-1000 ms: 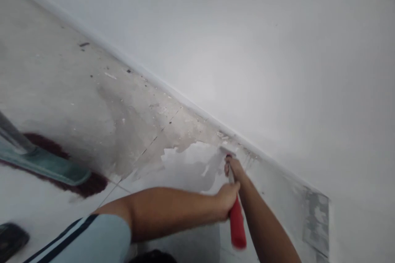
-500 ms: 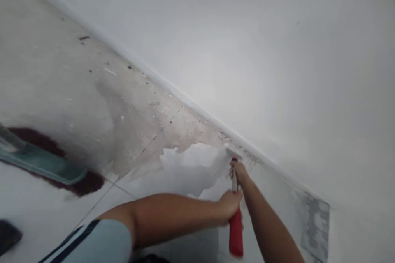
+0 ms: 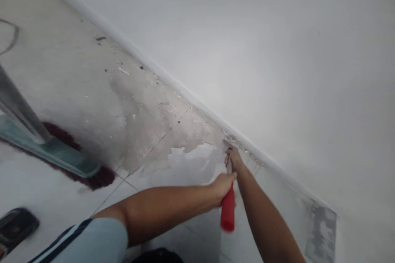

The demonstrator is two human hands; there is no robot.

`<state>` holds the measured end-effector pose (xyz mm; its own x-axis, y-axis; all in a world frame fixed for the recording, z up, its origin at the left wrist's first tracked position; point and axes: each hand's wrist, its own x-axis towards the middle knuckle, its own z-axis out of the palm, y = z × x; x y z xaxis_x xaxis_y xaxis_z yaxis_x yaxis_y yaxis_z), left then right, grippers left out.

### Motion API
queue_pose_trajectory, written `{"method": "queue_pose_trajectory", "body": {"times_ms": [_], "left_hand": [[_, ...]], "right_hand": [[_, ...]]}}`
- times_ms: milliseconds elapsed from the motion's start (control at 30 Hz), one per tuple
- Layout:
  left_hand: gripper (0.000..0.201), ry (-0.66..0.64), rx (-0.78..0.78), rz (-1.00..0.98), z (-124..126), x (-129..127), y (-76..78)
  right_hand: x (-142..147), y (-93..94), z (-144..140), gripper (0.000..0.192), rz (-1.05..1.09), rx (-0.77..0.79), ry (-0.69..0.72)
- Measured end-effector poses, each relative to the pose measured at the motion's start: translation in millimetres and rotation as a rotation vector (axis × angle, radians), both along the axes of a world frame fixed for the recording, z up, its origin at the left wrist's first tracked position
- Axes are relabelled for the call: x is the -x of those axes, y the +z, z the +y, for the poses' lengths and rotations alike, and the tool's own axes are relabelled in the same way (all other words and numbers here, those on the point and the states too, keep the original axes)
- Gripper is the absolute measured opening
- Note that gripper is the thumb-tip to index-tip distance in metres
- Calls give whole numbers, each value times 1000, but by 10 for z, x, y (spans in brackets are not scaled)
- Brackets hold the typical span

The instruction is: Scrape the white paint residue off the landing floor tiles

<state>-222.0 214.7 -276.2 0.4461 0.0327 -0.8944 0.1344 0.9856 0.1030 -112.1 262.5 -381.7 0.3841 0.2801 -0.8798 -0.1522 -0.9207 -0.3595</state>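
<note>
Head view: The left hand (image 3: 222,187) is clenched around the upper end of the red grip of a long-handled scraper (image 3: 227,213). Its fingers are largely hidden behind the grip. The right hand (image 3: 233,159) grasps the scraper farther forward, close behind the blade (image 3: 226,143); the hand covers much of that section, and only a short length of grey shaft shows between the two hands. The scraper lies over the floor (image 3: 80,78), with its blade near the foot of the wall (image 3: 247,49). The blade is blurred; its contact with the floor cannot be confirmed.

Directly left of the blade is a pale patch (image 3: 191,164) with a ragged upper edge. The left forearm hides its lower portion. Small debris is scattered along the wall base; individual pieces are too small to identify.

At left, a broom (image 3: 74,160) with a teal head and dark red bristles rests on the floor. Its handle and the far end of its head are cut off by the frame. A dark object (image 3: 18,228) at lower left is also cropped and cannot be identified.
</note>
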Motion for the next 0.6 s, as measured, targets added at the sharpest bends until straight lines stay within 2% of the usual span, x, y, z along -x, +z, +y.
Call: {"method": "queue_pose_trajectory", "body": {"times_ms": [67,133,300,367,500,567,600], "left_hand": [[27,-49,40,25,-115,148,-6],[26,-39,24,10,-135,188,-42],[23,23,-100,-43,146,-44,-104],[23,22,-92,-31,28,38,-76],[24,-103,11,-69,-600,526,-88],[27,-130,54,-82,-702,660,-118],[29,-106,48,-71,-631,656,-138]], "right_hand": [[139,-39,-142,10,32,61,-42],[176,-61,-144,11,45,53,-42],[-14,103,272,9,-58,-36,4],[86,162,124,7,-49,-38,5],[572,46,-635,15,85,112,-12],[700,-20,-729,12,89,140,12],[695,-41,-626,9,68,116,32]]}}
